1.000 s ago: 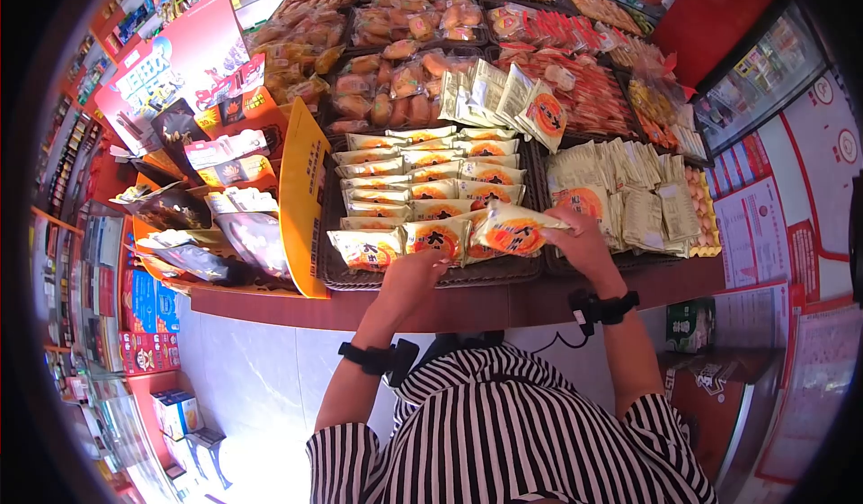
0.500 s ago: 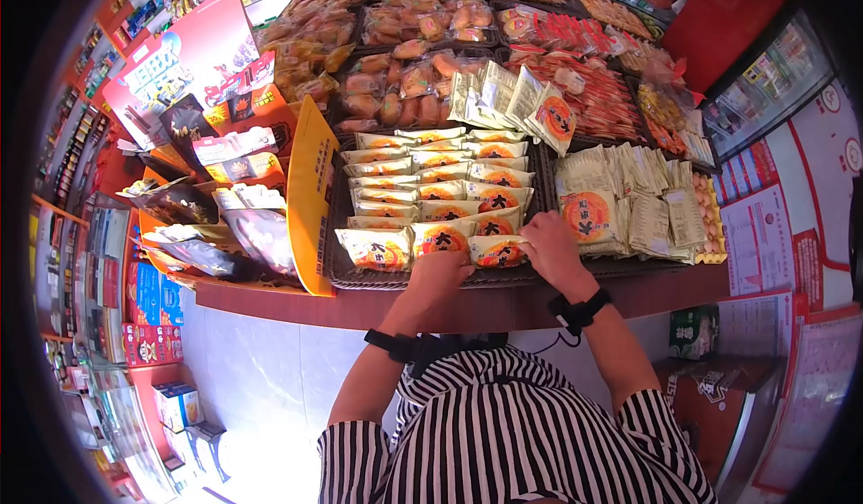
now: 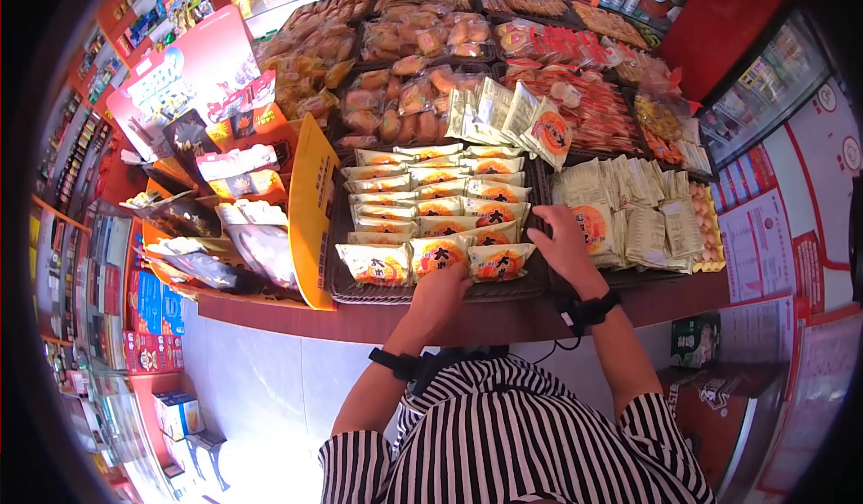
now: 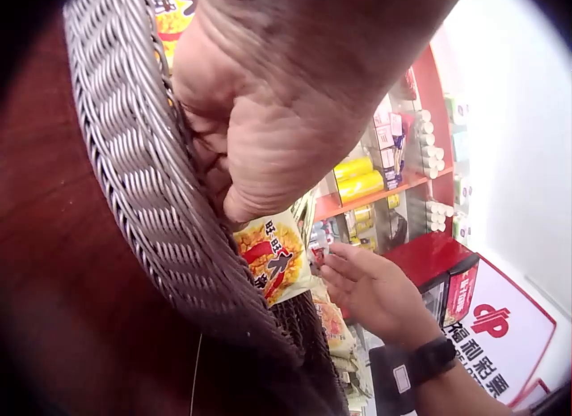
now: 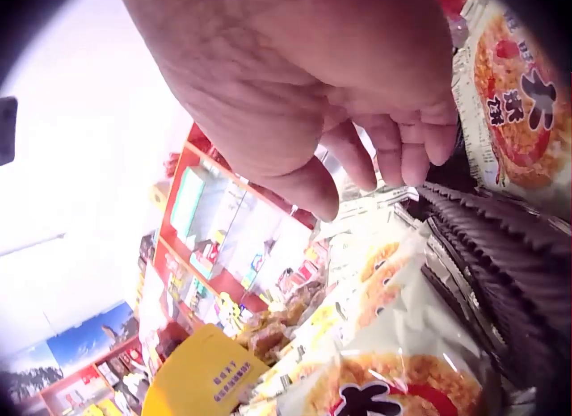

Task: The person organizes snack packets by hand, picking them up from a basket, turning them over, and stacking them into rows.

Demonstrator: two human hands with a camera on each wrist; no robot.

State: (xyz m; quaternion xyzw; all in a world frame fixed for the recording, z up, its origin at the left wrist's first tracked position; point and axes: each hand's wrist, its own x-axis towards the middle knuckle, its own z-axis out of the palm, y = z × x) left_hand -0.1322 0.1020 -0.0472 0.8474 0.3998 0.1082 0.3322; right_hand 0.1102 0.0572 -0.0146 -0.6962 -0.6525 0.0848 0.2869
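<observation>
Rows of cream-and-orange rice cracker packets fill a dark woven basket (image 3: 339, 275) at the counter's front. My left hand (image 3: 439, 295) grips the lower part of the middle front rice cracker packet (image 3: 440, 254). In the left wrist view its bent fingers go in behind the basket rim (image 4: 134, 166), which hides the fingertips. To its right, another front packet (image 3: 501, 263) stands tilted back. My right hand (image 3: 566, 245) hovers by the basket's right side, above the neighbouring packets. Its fingers are loosely bent in the right wrist view and hold nothing.
A second basket of stacked packets (image 3: 661, 225) stands at the right, beside eggs (image 3: 706, 221). Several packets (image 3: 508, 117) lie fanned behind the rows. A yellow-edged display box (image 3: 315, 216) borders the left side. Baskets of wrapped bread (image 3: 409, 113) rise behind.
My right hand brought a packet down into the front row at the right, released it, and moved slightly up and right. The left hand stays at the middle front packet.
</observation>
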